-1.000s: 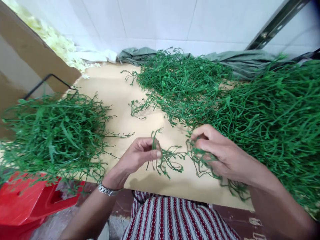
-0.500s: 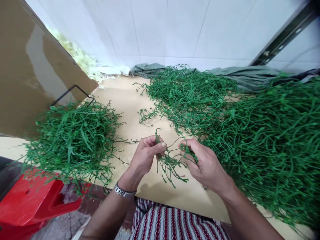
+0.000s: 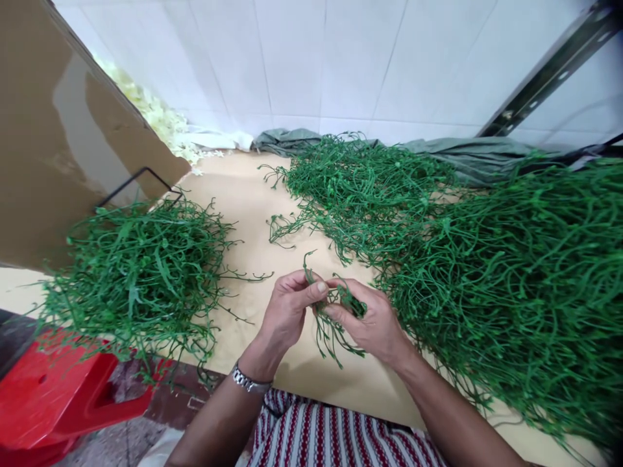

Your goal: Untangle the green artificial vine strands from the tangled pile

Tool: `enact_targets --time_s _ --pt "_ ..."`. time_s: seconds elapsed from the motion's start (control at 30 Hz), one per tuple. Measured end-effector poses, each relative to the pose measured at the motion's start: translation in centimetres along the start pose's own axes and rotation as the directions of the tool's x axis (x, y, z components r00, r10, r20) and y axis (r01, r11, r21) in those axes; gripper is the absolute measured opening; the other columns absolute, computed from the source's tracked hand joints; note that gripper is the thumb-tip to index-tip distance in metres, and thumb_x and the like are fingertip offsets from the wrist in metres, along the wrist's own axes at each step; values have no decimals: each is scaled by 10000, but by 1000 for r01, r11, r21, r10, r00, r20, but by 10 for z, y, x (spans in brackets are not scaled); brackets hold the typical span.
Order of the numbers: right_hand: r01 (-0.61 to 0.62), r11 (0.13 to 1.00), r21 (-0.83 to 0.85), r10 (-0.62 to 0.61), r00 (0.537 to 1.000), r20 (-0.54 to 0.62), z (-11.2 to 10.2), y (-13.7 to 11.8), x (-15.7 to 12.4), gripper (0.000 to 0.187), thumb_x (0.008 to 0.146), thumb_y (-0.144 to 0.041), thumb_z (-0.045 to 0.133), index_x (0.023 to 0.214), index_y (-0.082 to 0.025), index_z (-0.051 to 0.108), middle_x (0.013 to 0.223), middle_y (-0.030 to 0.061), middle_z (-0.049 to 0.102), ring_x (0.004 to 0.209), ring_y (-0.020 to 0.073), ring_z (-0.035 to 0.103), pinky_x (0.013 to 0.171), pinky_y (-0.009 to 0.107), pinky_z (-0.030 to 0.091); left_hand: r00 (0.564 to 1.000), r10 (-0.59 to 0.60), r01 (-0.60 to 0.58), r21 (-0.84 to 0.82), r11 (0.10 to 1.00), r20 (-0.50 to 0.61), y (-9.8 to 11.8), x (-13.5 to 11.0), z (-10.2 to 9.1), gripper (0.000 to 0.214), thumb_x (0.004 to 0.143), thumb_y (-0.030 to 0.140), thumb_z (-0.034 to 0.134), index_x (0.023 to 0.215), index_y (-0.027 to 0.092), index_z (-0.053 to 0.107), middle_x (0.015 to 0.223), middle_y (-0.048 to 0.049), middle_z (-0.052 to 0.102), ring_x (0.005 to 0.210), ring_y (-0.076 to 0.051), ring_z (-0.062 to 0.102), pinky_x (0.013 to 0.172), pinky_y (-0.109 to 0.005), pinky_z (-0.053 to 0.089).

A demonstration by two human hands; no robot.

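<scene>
My left hand [image 3: 291, 306] pinches a small bunch of thin green stems [image 3: 329, 337] between thumb and fingers, and their branched ends hang down toward me. My right hand [image 3: 372, 318] is closed on another clump of green stems [image 3: 351, 300], its thumb and fingertips reaching the left hand's bunch. Both hands meet just above the table, near its front edge. To the right spreads a big heap of the same stems [image 3: 525, 279], joined to a smaller heap [image 3: 360, 181] at the back. A separate pile of green stems [image 3: 136, 272] lies on the left.
A cardboard box [image 3: 63, 130] stands at the left of the tan table [image 3: 238, 188], with a bent black wire [image 3: 131, 181] by it. Pale yellow pieces [image 3: 160, 117] and dark green cloth [image 3: 477, 155] lie along the tiled wall. A red stool [image 3: 48, 395] is below left.
My right hand has moved left, closing the gap to my left hand, so its fingertips now meet the bunch there. The left hand has stayed nearly in place.
</scene>
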State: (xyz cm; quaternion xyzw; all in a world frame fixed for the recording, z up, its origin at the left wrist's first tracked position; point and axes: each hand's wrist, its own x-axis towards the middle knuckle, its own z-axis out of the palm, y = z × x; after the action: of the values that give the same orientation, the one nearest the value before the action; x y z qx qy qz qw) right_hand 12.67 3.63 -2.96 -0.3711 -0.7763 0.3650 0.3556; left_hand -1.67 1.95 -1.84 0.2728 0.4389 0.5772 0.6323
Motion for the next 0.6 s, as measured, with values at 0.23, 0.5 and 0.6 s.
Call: enact_targets --time_s 0.23,0.5,0.6 --pt "-24 999 -34 22 999 -46 6 3 -3 51 801 -192 516 770 -172 551 692 13 597 646 134 556 627 236 424 991 127 -124 68 990 -44 -4 -2 2 159 616 200 717 548 124 596 506 29 496 494 -66 411 489 -196 332" --pt "-66 992 105 52 990 132 2 -1 1 273 837 -269 471 602 -181 362 557 -50 319 521 82 307 503 212 266 979 162 -169 -44 985 -124 -6 -1 10 151 627 188 686 574 136 554 513 23 536 480 -75 444 491 -198 359" --pt "-164 944 288 113 976 186 5 -1 2 269 856 -349 449 652 -174 431 572 -42 330 541 89 322 504 212 281 978 158 -167 -60 984 -133 -8 -3 14 181 628 197 683 564 141 524 496 31 522 446 -62 417 446 -184 330"
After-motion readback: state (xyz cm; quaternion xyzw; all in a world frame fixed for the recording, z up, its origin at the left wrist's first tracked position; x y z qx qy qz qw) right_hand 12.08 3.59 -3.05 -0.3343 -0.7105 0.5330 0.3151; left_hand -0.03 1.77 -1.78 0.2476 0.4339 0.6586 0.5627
